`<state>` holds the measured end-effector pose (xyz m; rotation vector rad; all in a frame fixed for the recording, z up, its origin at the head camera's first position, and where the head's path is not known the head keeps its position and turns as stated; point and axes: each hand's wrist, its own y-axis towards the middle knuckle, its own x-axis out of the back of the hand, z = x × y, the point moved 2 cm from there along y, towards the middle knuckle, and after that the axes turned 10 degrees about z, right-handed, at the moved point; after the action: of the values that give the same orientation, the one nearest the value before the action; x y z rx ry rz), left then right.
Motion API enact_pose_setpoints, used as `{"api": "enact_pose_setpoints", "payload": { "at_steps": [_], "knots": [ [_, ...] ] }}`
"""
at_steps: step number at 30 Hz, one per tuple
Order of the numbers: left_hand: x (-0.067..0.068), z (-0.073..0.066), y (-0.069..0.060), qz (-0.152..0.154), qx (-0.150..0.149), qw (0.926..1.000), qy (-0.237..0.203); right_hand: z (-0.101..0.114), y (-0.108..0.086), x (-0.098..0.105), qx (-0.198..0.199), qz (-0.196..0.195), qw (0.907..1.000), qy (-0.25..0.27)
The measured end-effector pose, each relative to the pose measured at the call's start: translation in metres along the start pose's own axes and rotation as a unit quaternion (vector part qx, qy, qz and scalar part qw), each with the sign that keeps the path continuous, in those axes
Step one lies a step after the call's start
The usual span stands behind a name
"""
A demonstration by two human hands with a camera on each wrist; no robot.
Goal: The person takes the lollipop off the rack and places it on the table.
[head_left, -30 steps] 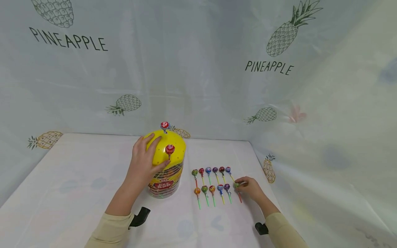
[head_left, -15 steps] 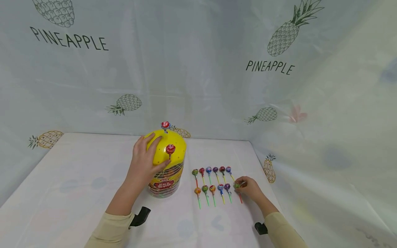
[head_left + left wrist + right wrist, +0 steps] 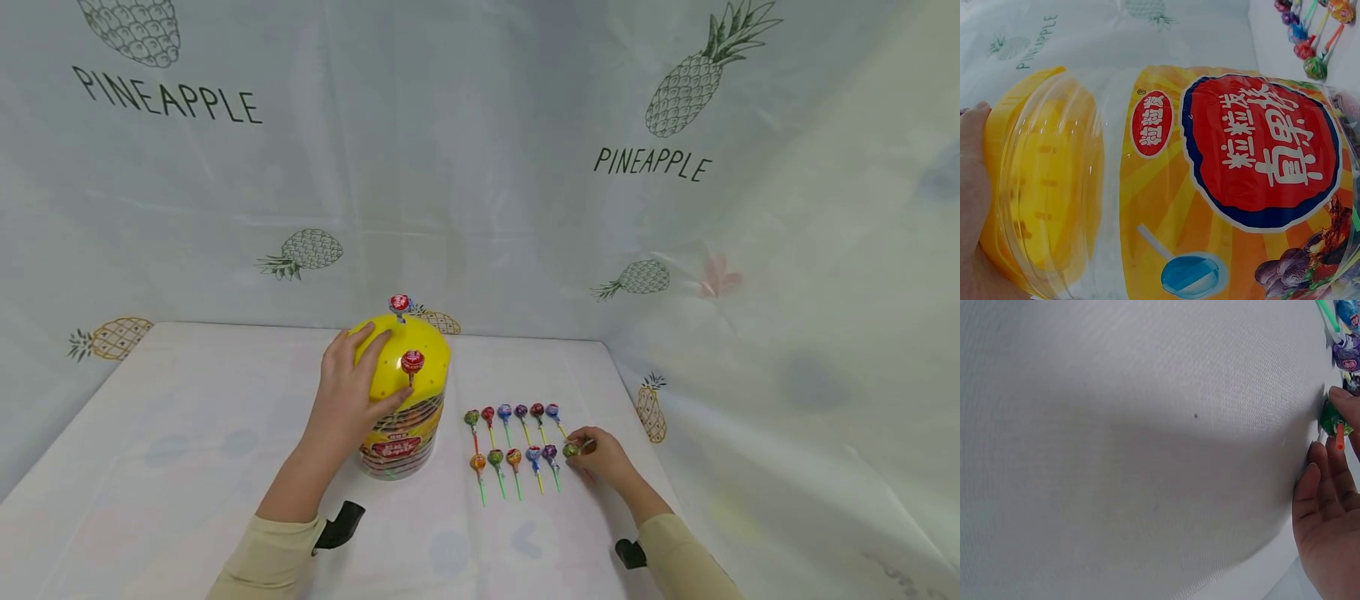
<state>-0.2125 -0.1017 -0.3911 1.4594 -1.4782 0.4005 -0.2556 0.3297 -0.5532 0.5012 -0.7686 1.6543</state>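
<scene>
My left hand [image 3: 341,404] grips the domed yellow lid [image 3: 429,346] of a clear plastic candy jar [image 3: 397,448], its fingers spread over the top and the thumb on the near side. The jar stands upright, and in the left wrist view its orange label [image 3: 1147,231] fills the middle. Two lollipops stick up from the lid, a red one [image 3: 412,362] in front and a red-and-blue one [image 3: 400,304] behind. At the right end of the near row, my right hand [image 3: 607,458] pinches a green lollipop [image 3: 1331,420]; its orange-red stick points toward the right wrist camera.
Two rows of lollipops lie on the white tablecloth [image 3: 225,417] right of the jar. The far row ends with a blue lollipop [image 3: 552,411]; the near row starts with an orange one [image 3: 477,462]. A pineapple-print curtain [image 3: 480,167] hangs behind the table.
The green lollipop has tipped in my right fingers, its head shifting slightly left and its stick swinging right. My left hand and the jar have stayed in place.
</scene>
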Motion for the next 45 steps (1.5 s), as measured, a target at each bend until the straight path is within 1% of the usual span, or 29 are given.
{"api": "enact_pose_setpoints", "payload": {
  "at_steps": [6,13,17,21,28,41,45],
  "knots": [
    [0.0,-0.001,0.0,0.003,0.002,1.0,-0.003,-0.001,-0.001,0.0,-0.01,-0.002,0.9998,-0.017],
    [0.001,-0.002,0.0,0.017,0.012,0.9998,-0.002,-0.002,0.0,0.0,-0.043,-0.008,0.999,-0.01],
    [0.001,-0.002,0.0,0.018,0.014,0.9997,-0.002,-0.001,0.001,0.0,-0.049,-0.006,0.9988,-0.005],
    [0.001,-0.001,0.0,0.011,0.01,0.9999,-0.003,-0.001,0.001,-0.001,-0.044,-0.007,0.9989,-0.013],
    [0.0,0.0,-0.001,-0.003,-0.002,1.0,-0.005,-0.001,0.0,-0.001,-0.017,-0.008,0.9994,-0.03],
    [0.002,-0.002,-0.001,0.011,0.013,0.9998,-0.008,0.002,-0.001,-0.002,-0.03,-0.004,0.9992,-0.026],
    [0.001,-0.002,-0.002,0.009,0.011,0.9999,-0.004,0.012,-0.006,0.006,-0.019,-0.009,0.9993,-0.029]
  ]
}}
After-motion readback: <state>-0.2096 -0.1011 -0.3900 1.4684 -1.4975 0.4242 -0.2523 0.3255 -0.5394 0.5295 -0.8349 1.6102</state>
